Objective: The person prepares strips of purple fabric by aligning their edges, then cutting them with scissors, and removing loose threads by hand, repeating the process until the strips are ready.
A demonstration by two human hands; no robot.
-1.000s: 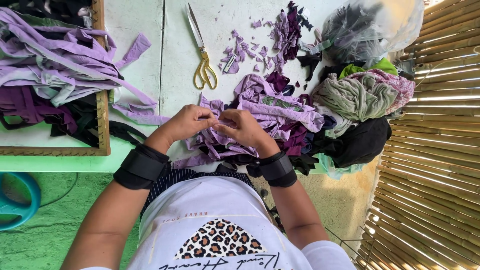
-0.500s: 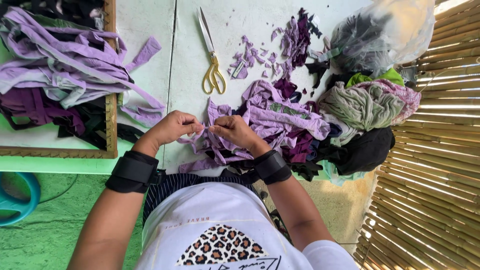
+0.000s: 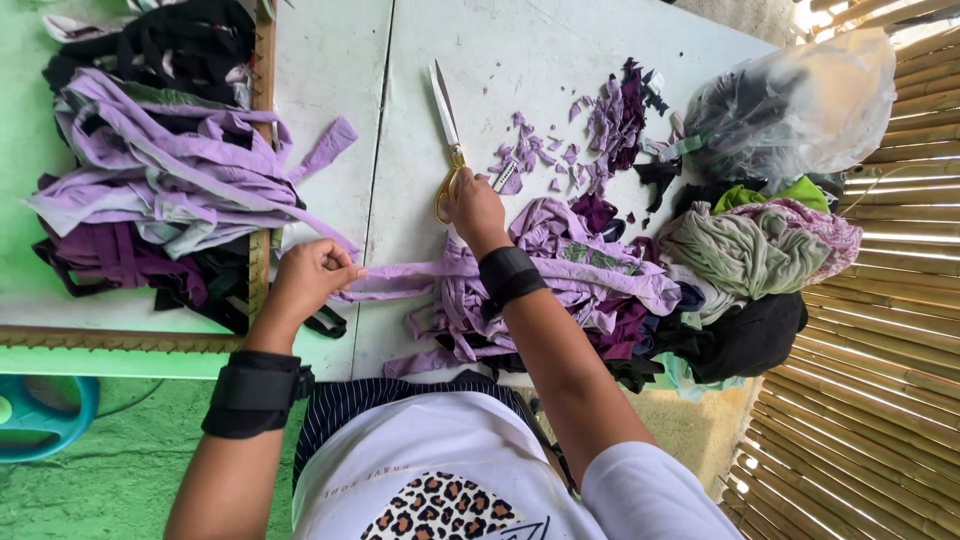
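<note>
Now left hand (image 3: 308,277) pinching purple strip (image 3: 405,278), right hand (image 3: 474,208) on scissors (image 3: 447,130).

One head-worn camera looks steeply down (close) at the table (image 3: 520,50).

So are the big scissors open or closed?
Closed: the scissors' two blades lie together as one straight point. The right hand covers the gold handles.

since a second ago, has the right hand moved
Yes. The right hand went up the table from the purple strip to the scissors handles, which it now covers.
</note>
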